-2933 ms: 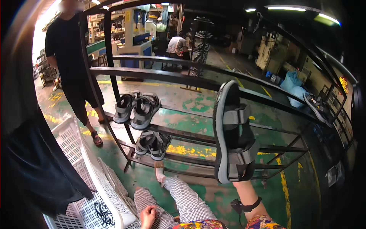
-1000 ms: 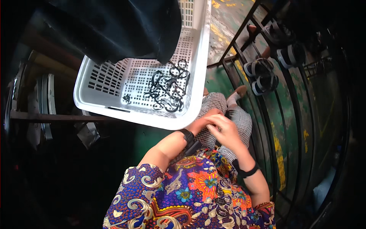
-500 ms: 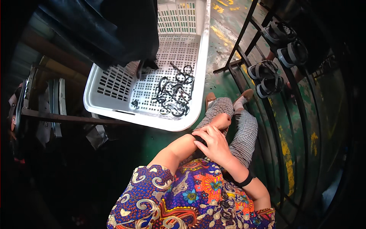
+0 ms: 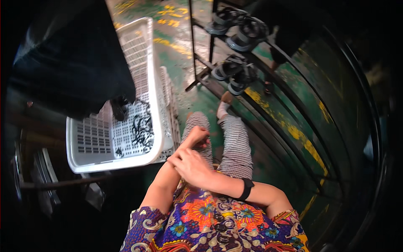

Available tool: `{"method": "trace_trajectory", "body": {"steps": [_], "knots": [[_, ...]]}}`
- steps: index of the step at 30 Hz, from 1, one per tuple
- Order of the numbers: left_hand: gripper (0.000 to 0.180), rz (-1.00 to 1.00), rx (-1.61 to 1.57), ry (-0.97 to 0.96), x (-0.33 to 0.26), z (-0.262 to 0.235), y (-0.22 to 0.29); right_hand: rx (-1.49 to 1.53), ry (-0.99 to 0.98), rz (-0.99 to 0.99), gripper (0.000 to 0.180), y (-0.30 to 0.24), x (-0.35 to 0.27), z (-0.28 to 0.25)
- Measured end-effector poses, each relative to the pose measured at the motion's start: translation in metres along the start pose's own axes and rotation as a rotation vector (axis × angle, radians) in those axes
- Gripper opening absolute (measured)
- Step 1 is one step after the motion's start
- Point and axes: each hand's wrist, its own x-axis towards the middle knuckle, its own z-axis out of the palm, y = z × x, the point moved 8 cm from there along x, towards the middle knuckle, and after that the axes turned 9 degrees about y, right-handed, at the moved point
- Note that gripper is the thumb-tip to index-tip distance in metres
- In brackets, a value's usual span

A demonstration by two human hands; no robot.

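Observation:
My left hand (image 4: 198,137) is held out over my lap, its fingers curled in, and no object shows in it. My right hand (image 4: 189,166) lies across my left forearm (image 4: 164,181), its fingers bent over the arm just behind the wrist. Whatever is under that palm is hidden. A black band (image 4: 246,189) circles my right forearm. To the left of my hands stands a white perforated plastic basket (image 4: 157,122), with a tangle of black straps (image 4: 142,130) on its bottom. Neither hand touches the basket.
Dark cloth (image 4: 75,63) hangs over the basket's left side. On the right, a black metal rack (image 4: 289,130) holds several grey-and-black sandals (image 4: 247,33). Behind it, another person's leg (image 4: 275,56) partly shows. Pale flat pieces (image 4: 47,176) stand at lower left. The floor is green with yellow marks.
The view has swung, so the basket sits further left and the rack closer to the middle. My right hand now lies further up my left forearm; a dark band seen beneath it is hidden.

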Motion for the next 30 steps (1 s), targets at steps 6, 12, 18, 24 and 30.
{"method": "trace_trajectory", "body": {"steps": [6, 12, 18, 24, 30], "knots": [[0.019, -0.021, 0.059, 0.011, -0.005, 0.005, 0.005, 0.152, 0.094, 0.010, 0.013, 0.020, 0.000, 0.000], [0.021, 0.001, 0.087, 0.005, -0.013, 0.009, 0.009, 0.083, 0.087, -0.046, 0.012, 0.028, -0.006, 0.007], [0.019, 0.002, 0.035, -0.021, -0.021, 0.009, 0.011, -0.048, 0.149, -0.050, 0.013, 0.024, -0.014, -0.002], [0.025, -0.064, -0.074, -0.070, -0.024, 0.005, 0.011, -0.199, 0.199, -0.141, 0.011, 0.005, -0.017, -0.013], [0.025, 0.015, -0.205, -0.043, -0.016, 0.009, 0.037, -0.013, 0.286, -0.192, 0.016, -0.006, -0.015, -0.027]]}}
